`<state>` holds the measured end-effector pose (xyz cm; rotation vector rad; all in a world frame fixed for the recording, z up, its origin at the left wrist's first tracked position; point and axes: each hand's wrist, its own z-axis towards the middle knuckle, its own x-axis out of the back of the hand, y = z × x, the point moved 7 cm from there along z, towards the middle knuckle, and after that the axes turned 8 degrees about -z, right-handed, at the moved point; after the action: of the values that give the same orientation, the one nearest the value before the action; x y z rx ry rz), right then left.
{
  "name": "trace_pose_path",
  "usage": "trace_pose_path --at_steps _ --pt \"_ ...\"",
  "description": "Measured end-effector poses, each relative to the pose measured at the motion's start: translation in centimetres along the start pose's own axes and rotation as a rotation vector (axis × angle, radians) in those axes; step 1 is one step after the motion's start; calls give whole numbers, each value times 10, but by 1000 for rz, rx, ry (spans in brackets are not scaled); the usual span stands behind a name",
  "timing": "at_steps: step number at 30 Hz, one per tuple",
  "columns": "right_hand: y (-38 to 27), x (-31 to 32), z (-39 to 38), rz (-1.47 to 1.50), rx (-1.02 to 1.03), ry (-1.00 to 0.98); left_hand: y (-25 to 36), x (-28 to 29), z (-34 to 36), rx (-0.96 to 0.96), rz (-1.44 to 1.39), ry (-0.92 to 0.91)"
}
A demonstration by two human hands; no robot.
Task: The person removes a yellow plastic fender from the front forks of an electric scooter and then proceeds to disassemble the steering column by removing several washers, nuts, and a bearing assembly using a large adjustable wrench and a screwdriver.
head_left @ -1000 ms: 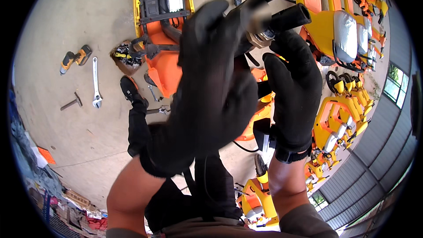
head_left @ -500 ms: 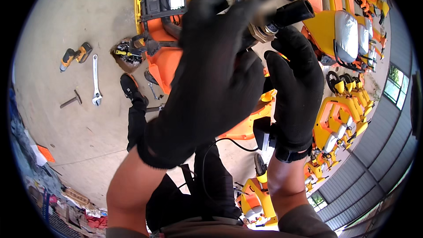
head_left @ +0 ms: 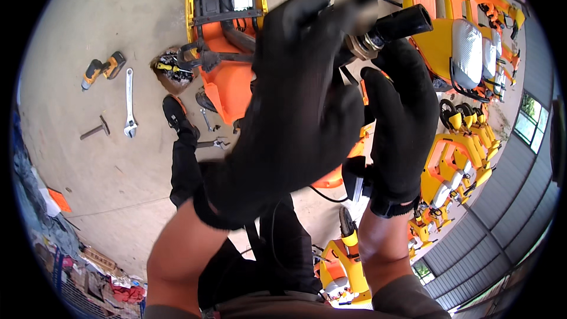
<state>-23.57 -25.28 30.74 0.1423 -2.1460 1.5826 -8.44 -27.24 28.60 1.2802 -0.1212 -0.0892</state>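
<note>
Raised in front of me, my black-gloved left hand (head_left: 298, 100) has its fingers curled on a black metal tube assembly (head_left: 407, 22) with a brass-coloured nut (head_left: 361, 47); the tip of that hand is motion-blurred. Just right of it, my black-gloved right hand (head_left: 401, 121) is closed, fingers bent up under the nut; what they grip is hidden. Behind both hands lie orange body panels (head_left: 227, 97) and a stripped yellow vehicle frame (head_left: 190, 0) with black parts and cables.
On the concrete floor at left are a cordless drill (head_left: 103, 71), an adjustable wrench (head_left: 130, 103), a hammer (head_left: 94, 130) and a box of small parts (head_left: 171, 71). Several yellow-orange vehicles (head_left: 449, 171) line the right side. Piled clutter (head_left: 118, 283) lies at lower left.
My hands and the tube assembly have shifted slightly to the right. My left hand rose between the earlier frames and has since dropped a little. Both stay closed.
</note>
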Motion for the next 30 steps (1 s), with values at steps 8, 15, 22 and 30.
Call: trace_pose_path --at_steps 8,15,22,30 --pt "1 1 18 -343 65 53 -27 -16 13 35 -44 -33" --pt "6 2 31 -295 157 5 -24 -9 9 63 -115 -23" --pt "4 1 41 -145 276 -145 -24 -11 12 26 -58 -22" --pt "7 -1 41 -245 119 -178 -25 -19 15 -53 -138 89"
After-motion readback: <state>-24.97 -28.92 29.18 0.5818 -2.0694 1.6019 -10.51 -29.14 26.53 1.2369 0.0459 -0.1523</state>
